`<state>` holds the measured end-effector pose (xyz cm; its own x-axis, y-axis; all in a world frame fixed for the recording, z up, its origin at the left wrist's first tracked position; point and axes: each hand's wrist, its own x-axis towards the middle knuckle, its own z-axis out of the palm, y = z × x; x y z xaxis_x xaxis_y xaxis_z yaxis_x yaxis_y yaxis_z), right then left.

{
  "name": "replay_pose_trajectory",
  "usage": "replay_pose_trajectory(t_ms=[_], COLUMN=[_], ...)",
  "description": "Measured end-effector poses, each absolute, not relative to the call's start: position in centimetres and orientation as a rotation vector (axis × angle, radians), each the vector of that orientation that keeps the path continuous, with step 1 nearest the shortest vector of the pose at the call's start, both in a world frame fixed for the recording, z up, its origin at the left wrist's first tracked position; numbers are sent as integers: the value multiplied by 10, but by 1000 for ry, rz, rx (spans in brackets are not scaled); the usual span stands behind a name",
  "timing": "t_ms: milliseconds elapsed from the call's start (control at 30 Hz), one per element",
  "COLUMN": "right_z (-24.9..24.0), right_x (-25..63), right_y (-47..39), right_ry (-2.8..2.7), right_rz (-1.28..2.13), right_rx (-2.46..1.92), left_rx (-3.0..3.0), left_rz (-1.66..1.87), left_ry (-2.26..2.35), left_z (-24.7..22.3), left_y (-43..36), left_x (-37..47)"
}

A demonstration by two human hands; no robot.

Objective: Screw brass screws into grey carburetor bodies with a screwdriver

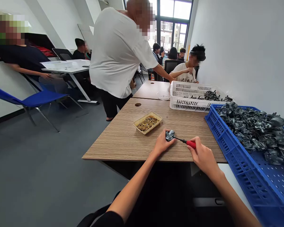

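My left hand [163, 142] grips a small grey metal carburetor [170, 135] just above the wooden tabletop, near its front edge. In my right hand [204, 156] is a screwdriver [190, 144] with a red handle and a dark shaft. The shaft points left, and its tip meets the carburetor; the exact contact spot is too small to make out. Beyond my left hand stands a cream tray [144, 131] heaped with small brass-coloured screws [148, 123]. A couple of loose screws lie on the table to the right of that tray.
On the right, a blue crate [236, 157] holds many metal carburetors [253, 129]. Behind it sits a white crate [189, 105] with more parts. A person in a white shirt [120, 50] leans over the far table; another sits behind it. A blue chair [42, 97] stands left.
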<state>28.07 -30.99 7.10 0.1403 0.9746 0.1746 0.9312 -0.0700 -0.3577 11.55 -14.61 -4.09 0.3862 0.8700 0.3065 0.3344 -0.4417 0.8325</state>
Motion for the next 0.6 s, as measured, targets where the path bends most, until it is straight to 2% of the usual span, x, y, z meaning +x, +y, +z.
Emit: replay_pose_trajectory(t_ms=[133, 367, 600], right_z=[71, 75, 73], right_x=[281, 282, 281], right_y=[-308, -311, -308], right_ry=[-1781, -1838, -1747], right_rz=[147, 266, 154], right_rx=[-2134, -1936, -2187], left_rx=[1965, 1963, 1957], left_rz=[1016, 1003, 996], left_ry=[1025, 1042, 1053], left_z=[-41, -39, -39], left_y=[-146, -147, -147], left_x=[116, 116, 116])
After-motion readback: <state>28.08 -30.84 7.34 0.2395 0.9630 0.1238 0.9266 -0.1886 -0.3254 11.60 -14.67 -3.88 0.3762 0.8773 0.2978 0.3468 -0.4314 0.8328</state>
